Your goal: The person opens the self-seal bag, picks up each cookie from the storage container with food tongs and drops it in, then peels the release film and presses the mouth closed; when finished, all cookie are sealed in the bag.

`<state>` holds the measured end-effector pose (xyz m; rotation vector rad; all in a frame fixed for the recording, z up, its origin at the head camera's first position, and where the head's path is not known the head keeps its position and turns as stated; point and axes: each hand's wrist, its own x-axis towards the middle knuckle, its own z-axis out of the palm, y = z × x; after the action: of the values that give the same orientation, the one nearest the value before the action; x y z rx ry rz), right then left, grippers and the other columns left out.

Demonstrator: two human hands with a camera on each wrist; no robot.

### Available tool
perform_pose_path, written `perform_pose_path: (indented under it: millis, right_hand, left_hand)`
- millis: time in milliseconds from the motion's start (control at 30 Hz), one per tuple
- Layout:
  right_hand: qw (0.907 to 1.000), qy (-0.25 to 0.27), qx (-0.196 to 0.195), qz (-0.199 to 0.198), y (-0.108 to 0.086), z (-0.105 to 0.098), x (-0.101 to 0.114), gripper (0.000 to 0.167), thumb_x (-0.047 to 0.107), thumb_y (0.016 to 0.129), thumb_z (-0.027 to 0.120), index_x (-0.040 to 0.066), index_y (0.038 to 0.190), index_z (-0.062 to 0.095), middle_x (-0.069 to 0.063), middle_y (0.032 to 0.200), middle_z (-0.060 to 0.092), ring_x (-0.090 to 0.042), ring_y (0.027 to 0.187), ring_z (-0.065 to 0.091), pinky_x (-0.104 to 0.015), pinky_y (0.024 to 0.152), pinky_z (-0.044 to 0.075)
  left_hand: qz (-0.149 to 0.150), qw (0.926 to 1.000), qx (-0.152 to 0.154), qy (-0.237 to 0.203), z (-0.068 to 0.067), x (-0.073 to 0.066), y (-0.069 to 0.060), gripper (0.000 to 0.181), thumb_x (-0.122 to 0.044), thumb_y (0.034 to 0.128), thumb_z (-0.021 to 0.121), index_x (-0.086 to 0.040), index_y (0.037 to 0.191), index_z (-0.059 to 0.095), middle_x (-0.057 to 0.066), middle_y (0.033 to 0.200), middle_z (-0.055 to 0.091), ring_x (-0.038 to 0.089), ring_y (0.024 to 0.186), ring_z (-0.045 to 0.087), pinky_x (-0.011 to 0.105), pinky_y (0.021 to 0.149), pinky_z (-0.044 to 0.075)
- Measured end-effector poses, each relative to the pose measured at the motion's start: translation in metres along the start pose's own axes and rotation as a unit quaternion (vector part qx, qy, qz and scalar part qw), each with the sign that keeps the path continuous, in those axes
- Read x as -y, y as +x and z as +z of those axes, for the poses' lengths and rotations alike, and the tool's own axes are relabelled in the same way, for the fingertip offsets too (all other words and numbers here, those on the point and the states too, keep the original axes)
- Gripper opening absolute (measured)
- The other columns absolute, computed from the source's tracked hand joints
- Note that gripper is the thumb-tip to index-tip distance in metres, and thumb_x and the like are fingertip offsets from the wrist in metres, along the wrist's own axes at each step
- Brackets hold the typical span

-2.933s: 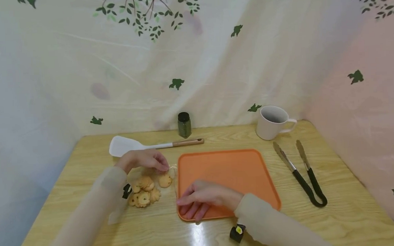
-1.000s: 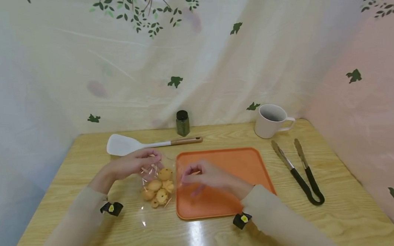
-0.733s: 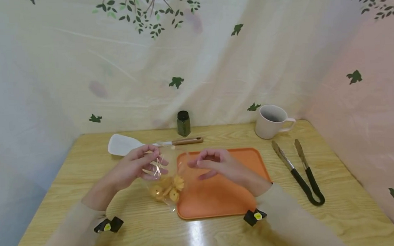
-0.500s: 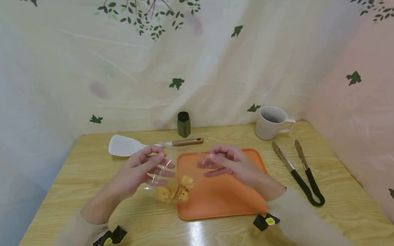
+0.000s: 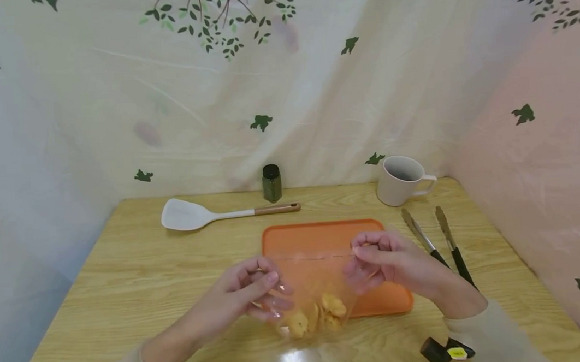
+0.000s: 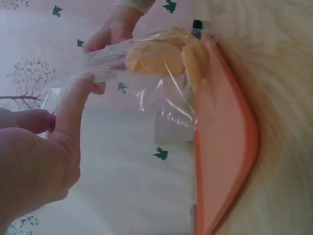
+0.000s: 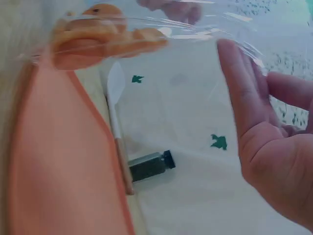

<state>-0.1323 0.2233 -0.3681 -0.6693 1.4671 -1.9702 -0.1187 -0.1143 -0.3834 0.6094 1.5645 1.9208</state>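
A clear plastic bag (image 5: 312, 281) hangs between both hands, over the near part of the orange tray (image 5: 317, 237). Several cookies (image 5: 332, 305) lie bunched at its bottom. My left hand (image 5: 251, 289) pinches the bag's upper left corner between thumb and index finger, the other fingers spread behind the film. At the upper right corner, my right hand (image 5: 387, 260) pinches the bag the same way. In the left wrist view the cookies (image 6: 155, 58) show through the film, above the tray's edge. The right wrist view shows the right hand's fingers (image 7: 239, 83) against the film.
A white spatula (image 5: 185, 214) with a wooden handle lies at the back left. Behind the tray stands a dark-capped jar (image 5: 271, 184). A white mug (image 5: 400, 180) and black-handled tongs (image 5: 445, 233) are at the right. Fabric hangs around the wooden table (image 5: 127, 277).
The cookie bag, first lying left of the tray, has been lifted and carried right and nearer. The right hand, earlier apart from it, has taken its right corner. The bag's top is now stretched wide.
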Motion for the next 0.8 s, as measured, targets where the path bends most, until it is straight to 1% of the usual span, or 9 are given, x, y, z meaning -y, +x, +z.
perform_pose_path:
  millis: [100,167,233,367,500,567,633,733,800]
  right_hand:
    - [0.9978,0.048,0.008,0.045,-0.009,-0.009,-0.011,0.025,0.003,0.110,0.037,0.007,0.113,0.061,-0.011,0.109,0.073,-0.026,0.097,0.073,-0.050,0.087,0.057]
    - [0.9962,0.063,0.004,0.059,-0.013,-0.015,-0.019,0.025,0.003,0.110,0.037,0.006,0.113,0.061,-0.013,0.110,0.073,-0.027,0.099,0.073,-0.050,0.088,0.056]
    - [0.9951,0.068,-0.002,0.072,-0.014,-0.020,-0.026,0.026,0.004,0.110,0.037,0.007,0.112,0.063,-0.014,0.110,0.074,-0.027,0.100,0.073,-0.050,0.088,0.056]
    - [0.9953,0.057,-0.017,0.077,-0.014,-0.024,-0.029,0.026,0.005,0.109,0.038,0.009,0.111,0.064,-0.011,0.108,0.075,-0.025,0.099,0.074,-0.046,0.086,0.057]
    - [0.9955,0.046,-0.038,0.073,-0.013,-0.026,-0.028,0.023,0.005,0.109,0.041,0.010,0.111,0.063,-0.008,0.107,0.075,-0.020,0.093,0.074,-0.047,0.085,0.057]
    - [0.9955,0.038,-0.049,0.072,-0.013,-0.025,-0.028,0.021,0.006,0.109,0.042,0.009,0.112,0.062,-0.009,0.107,0.074,-0.023,0.094,0.074,-0.048,0.086,0.057]
    - [0.9958,0.026,-0.056,0.068,-0.011,-0.025,-0.028,0.019,0.006,0.109,0.043,0.008,0.115,0.061,-0.010,0.109,0.074,-0.027,0.097,0.073,-0.050,0.086,0.057]
    - [0.9957,0.006,-0.067,0.063,-0.010,-0.024,-0.027,0.018,0.006,0.108,0.046,0.007,0.119,0.059,-0.012,0.110,0.073,-0.029,0.099,0.072,-0.049,0.087,0.057]
    - [0.9957,-0.009,-0.073,0.057,-0.009,-0.023,-0.027,0.019,0.005,0.107,0.047,0.006,0.122,0.058,-0.012,0.112,0.073,-0.027,0.099,0.072,-0.050,0.088,0.056]
  left_hand:
    - [-0.027,0.9996,0.008,-0.006,-0.001,0.018,0.004,0.028,-0.019,0.1075,0.054,0.007,0.116,0.051,0.025,0.115,0.068,0.047,0.103,0.068,0.051,0.079,0.058]
    - [-0.042,0.9991,0.001,-0.010,-0.003,0.026,0.006,0.030,-0.020,0.1066,0.056,0.008,0.118,0.051,0.027,0.116,0.068,0.049,0.102,0.067,0.051,0.079,0.058]
    - [-0.058,0.9982,-0.008,-0.012,-0.005,0.031,0.008,0.031,-0.021,0.1057,0.058,0.007,0.118,0.053,0.028,0.116,0.067,0.047,0.102,0.068,0.051,0.081,0.057]
    - [-0.061,0.9980,-0.019,0.003,-0.007,0.031,0.012,0.031,-0.021,0.1040,0.061,0.007,0.118,0.056,0.025,0.114,0.068,0.040,0.099,0.071,0.049,0.083,0.058]
    - [-0.057,0.9981,-0.020,0.011,-0.007,0.029,0.015,0.031,-0.021,0.1033,0.063,0.006,0.117,0.058,0.026,0.115,0.068,0.042,0.101,0.070,0.047,0.082,0.059]
    - [-0.056,0.9981,-0.022,0.011,-0.007,0.029,0.016,0.028,-0.021,0.1030,0.063,0.004,0.116,0.059,0.026,0.115,0.068,0.041,0.099,0.071,0.046,0.080,0.059]
    - [-0.054,0.9982,-0.023,0.013,-0.007,0.029,0.017,0.027,-0.021,0.1031,0.063,0.004,0.115,0.059,0.026,0.114,0.068,0.037,0.097,0.072,0.046,0.079,0.059]
    - [-0.053,0.9982,-0.024,0.014,-0.007,0.029,0.018,0.029,-0.021,0.1031,0.063,0.005,0.116,0.060,0.025,0.114,0.068,0.032,0.096,0.073,0.046,0.078,0.059]
    - [-0.051,0.9983,-0.024,0.014,-0.007,0.029,0.018,0.030,-0.021,0.1030,0.063,0.006,0.117,0.059,0.025,0.114,0.068,0.031,0.095,0.074,0.047,0.078,0.059]
